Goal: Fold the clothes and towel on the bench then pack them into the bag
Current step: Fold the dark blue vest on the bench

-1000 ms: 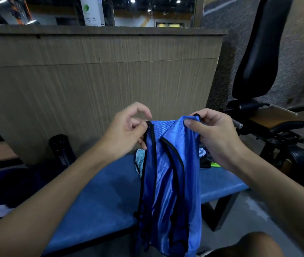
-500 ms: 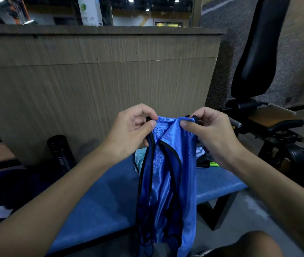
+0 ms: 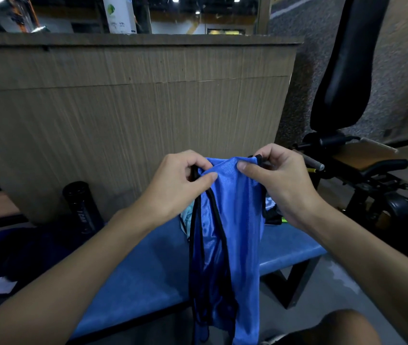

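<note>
Pinching the top edge of a blue vest, both hands hold it up over the bench. The left hand has thumb and forefinger pressed together on the left corner, where the black trim bunches under its curled fingers. The right hand clamps the right corner between its thumb, laid across the front of the cloth, and the curled fingers behind. The 2 hands are near each other, with a short stretch of cloth between them.

The vest hangs straight down in front of the bench's near edge. Its black trim runs as dark lines down the left side, and its lower end passes out of view at the bottom.

Behind the vest, on the blue bench top, lies a pale blue cloth, mostly hidden. Just right of the vest is a dark item that cannot be made out. A black bottle stands against the wooden panel. At the left end sits a dark heap, too dim to tell whether it is the bag. A black padded seat stands to the right.
</note>
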Demonstrator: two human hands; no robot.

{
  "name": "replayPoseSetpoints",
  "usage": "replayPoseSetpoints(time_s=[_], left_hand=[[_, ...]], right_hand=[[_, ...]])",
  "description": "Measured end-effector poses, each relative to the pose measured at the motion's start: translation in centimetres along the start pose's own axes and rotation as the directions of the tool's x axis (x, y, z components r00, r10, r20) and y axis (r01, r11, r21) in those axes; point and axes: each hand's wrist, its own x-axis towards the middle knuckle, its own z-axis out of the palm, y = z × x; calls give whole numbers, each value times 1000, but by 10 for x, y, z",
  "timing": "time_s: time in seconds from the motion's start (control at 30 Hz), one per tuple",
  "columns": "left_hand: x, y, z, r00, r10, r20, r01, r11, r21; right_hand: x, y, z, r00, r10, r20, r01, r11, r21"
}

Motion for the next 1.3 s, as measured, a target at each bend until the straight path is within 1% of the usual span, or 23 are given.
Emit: replayPoseSetpoints(time_s=[0.13,0.3,0.43,0.5,0.6,0.67,0.73,0.83,0.93,1.03,1.1,1.2,1.3], left_hand=[[2,0,-4,1000,16,13,-16,1000,2],[3,-1,-3,999,32,42,-30,999,-41],[2,1,-7,997,35,71,-33,999,-38],[1,1,-7,996,37,82,-34,999,-38],[0,0,-7,996,40,81,-38,999,-34],[0,-1,-7,995,51,85,-48,998,-36],[0,-2,-7,994,57,93,-54,998,-37],[-1,-2,-8,992,64,107,-60,998,-34],[-2,-3,-8,992,52,116,-48,998,-32],[-3,-4,-6,991,88,103,-86,996,-24],[-4,-6,-5,991,97,89,-95,995,-23],[-6,-8,-5,995,55,88,-51,998,-47],[-7,-7,-5,994,50,102,-47,999,-24]], right_hand=[[1,2,-8,999,23,39,-20,998,-57],[-4,6,-13,990,46,130,-48,999,11],[-3,10,-18,991,65,121,-67,998,9],[-4,10,-19,984,71,161,-67,997,-31],[-6,8,-19,966,83,244,-47,988,-148],[-7,8,-19,961,83,263,-31,980,-196],[-8,11,-17,968,74,241,-36,987,-159],[-8,17,-15,986,57,157,-47,997,-67],[-8,19,-13,995,17,102,-18,1000,4],[-7,16,-12,999,-11,53,8,999,51],[-6,13,-10,999,-20,47,17,998,61],[-6,9,-12,999,-17,48,15,999,34],[-7,7,-15,999,-16,43,16,1000,14]])
